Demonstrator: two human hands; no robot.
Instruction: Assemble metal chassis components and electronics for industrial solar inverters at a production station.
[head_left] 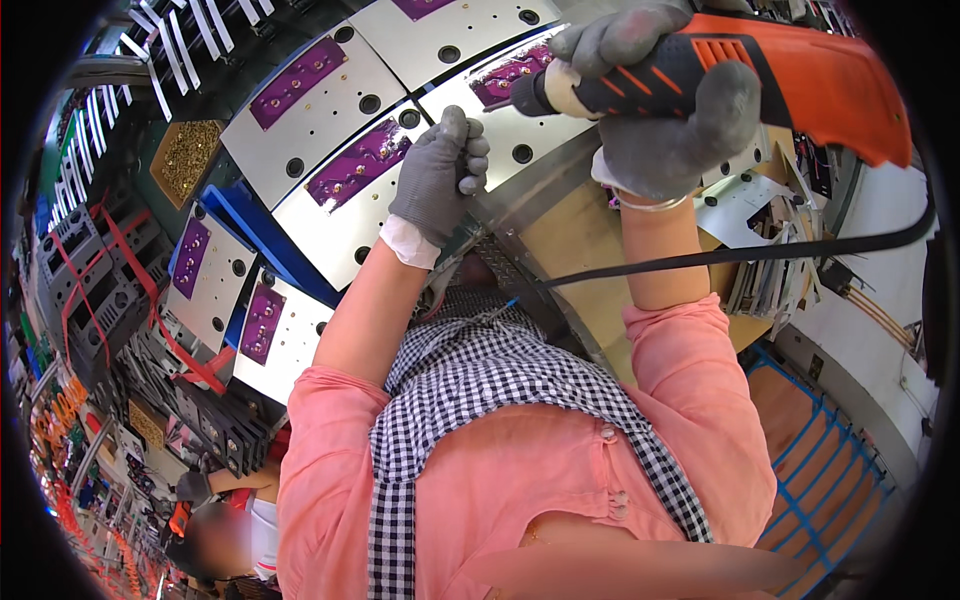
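My right hand (690, 130), in a grey-coated glove, is wrapped round an orange and black electric screwdriver (830, 85). The tool lies nearly level, its nose pointing left over a silver metal panel (470, 95) with a purple circuit board (510, 75). Left of it, my left hand (440, 175), gloved too, is closed with the fingers curled in; whatever they may hold is hidden. It sits just beside another purple board (360, 170), fixed on a neighbouring panel (315, 235). Small brass-coloured pieces dot the boards.
A box of small brass-coloured parts (187, 160) stands to the left. A black cord (720, 257) crosses above my right forearm. More panels (285, 350) rest at lower left by a blue support (260, 235). Stacked metal plates (770, 275) stand right. Another person (225, 530) works at lower left.
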